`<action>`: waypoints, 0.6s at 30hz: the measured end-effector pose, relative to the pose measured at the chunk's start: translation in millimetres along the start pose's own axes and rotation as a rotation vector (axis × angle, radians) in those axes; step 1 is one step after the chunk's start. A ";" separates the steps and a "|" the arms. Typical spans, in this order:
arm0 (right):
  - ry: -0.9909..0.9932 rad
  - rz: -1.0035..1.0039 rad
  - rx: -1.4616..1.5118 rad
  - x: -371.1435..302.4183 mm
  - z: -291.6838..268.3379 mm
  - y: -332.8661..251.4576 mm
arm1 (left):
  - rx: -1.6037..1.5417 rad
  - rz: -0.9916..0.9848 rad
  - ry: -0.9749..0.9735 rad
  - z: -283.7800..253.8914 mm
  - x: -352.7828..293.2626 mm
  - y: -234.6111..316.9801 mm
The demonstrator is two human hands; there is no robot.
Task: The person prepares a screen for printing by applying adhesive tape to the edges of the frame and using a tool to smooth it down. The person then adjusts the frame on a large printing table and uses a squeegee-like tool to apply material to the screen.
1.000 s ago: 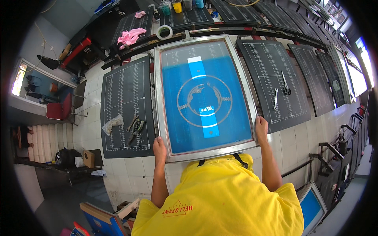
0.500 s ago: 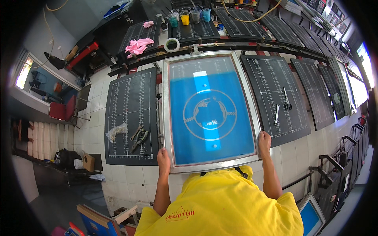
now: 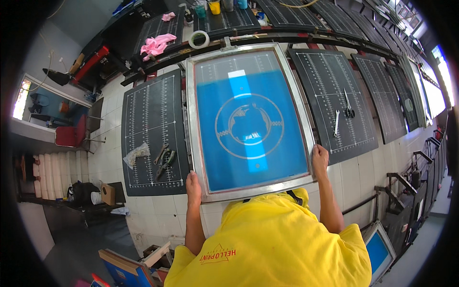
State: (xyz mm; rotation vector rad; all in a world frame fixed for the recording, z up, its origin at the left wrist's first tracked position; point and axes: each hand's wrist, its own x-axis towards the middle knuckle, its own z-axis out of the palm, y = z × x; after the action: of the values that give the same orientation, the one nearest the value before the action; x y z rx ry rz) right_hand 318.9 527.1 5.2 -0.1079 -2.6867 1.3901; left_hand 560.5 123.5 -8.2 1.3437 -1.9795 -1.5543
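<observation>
A screen printing frame (image 3: 258,189) with a metal rim lies in front of me, its far end at a clamp (image 3: 228,44). Blue emulsion (image 3: 210,162) coats most of its mesh, with a pale ring-shaped design in the middle. My left hand (image 3: 193,188) is closed around the near left corner. On the right rail, close to the near corner, my right hand (image 3: 320,160) has its fingers wrapped round the metal. Through the uncoated far strip of mesh, a gridded board shows faintly.
Left of the frame, a black gridded board (image 3: 138,115) carries a clear plastic bag (image 3: 136,156), a wrench (image 3: 160,154) and pliers (image 3: 166,164). The right board (image 3: 320,81) holds scissors (image 3: 349,105) and another wrench (image 3: 337,123). Beyond are pink cloth (image 3: 158,44), a tape roll (image 3: 199,39) and paint cups (image 3: 214,7).
The whole view has shifted, so the frame and boards now sit higher in the picture. Both hands keep their hold on the frame.
</observation>
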 end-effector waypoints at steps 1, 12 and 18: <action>-0.054 0.091 -0.038 -0.4 -0.7 -13.1 | -0.006 -0.031 -0.090 -6.3 6.4 -7.2; -0.019 -0.035 -0.119 -3.2 6.0 -13.6 | 0.055 0.063 -0.136 -1.7 18.0 -27.1; -0.082 0.029 -0.041 -0.9 -0.5 -14.4 | -0.067 -0.053 -0.140 6.1 6.5 0.3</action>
State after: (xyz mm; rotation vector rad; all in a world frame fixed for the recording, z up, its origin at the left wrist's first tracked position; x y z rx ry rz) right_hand 319.6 519.2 17.2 -0.0957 -2.7915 1.3771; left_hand 552.7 122.0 -12.2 1.3042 -1.9667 -1.7668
